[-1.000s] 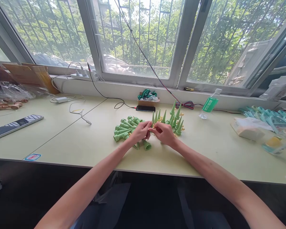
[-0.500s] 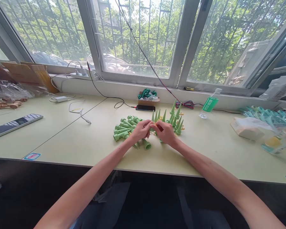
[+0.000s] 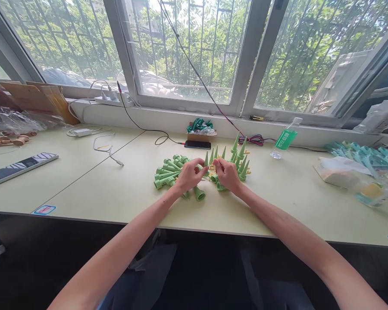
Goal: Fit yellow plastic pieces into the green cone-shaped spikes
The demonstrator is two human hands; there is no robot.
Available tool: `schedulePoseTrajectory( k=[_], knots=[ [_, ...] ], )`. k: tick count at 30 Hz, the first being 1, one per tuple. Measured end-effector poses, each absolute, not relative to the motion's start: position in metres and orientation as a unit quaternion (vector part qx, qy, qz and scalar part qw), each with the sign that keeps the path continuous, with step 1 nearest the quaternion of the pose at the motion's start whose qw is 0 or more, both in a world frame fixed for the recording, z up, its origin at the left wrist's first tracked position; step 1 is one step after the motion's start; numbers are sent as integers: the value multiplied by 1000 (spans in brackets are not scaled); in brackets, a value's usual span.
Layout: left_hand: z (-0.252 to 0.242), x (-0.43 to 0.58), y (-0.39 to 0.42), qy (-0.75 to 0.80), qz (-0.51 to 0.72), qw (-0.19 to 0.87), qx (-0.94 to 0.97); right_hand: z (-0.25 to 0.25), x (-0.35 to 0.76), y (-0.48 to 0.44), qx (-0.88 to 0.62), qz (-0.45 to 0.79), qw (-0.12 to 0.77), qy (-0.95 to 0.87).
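A heap of green cone-shaped plastic spikes (image 3: 168, 171) lies on the pale table (image 3: 123, 193), just left of my left hand (image 3: 189, 175). Several more green spikes (image 3: 241, 160) stand upright behind my right hand (image 3: 227, 174). Both hands meet over the middle of the pile, fingers curled and pinching. My right hand grips a green spike (image 3: 220, 186) whose round base shows below the palm. What my left fingertips pinch is too small to make out. One loose spike (image 3: 198, 194) lies on the table below my left hand.
A black phone (image 3: 197, 144) and a small cardboard box (image 3: 199, 137) lie behind the pile. A water bottle (image 3: 283, 141) stands at the back right, bagged blue-green parts (image 3: 364, 156) at far right. A long dark flat device (image 3: 19, 168), cables (image 3: 108, 148) and plastic bags (image 3: 14, 122) lie at left.
My hands drew slightly apart and shifted a little farther from me. The green spike's base now shows under my right palm.
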State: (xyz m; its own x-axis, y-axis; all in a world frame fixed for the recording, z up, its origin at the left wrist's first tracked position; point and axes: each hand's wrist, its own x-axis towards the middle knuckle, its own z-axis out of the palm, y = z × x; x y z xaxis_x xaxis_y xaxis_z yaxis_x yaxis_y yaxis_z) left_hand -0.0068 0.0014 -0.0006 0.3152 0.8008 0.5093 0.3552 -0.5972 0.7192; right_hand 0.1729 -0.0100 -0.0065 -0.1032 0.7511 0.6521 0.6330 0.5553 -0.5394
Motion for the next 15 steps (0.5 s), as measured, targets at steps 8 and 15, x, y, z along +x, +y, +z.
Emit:
schedulePoseTrajectory(
  k=[8, 15],
  knots=[
    [-1, -6, -1, 379, 400, 156, 820, -3, 188, 0, -502, 35, 467, -727],
    [0, -6, -2, 384, 389, 156, 823, -13, 201, 14, -517, 21, 402, -755]
  ],
)
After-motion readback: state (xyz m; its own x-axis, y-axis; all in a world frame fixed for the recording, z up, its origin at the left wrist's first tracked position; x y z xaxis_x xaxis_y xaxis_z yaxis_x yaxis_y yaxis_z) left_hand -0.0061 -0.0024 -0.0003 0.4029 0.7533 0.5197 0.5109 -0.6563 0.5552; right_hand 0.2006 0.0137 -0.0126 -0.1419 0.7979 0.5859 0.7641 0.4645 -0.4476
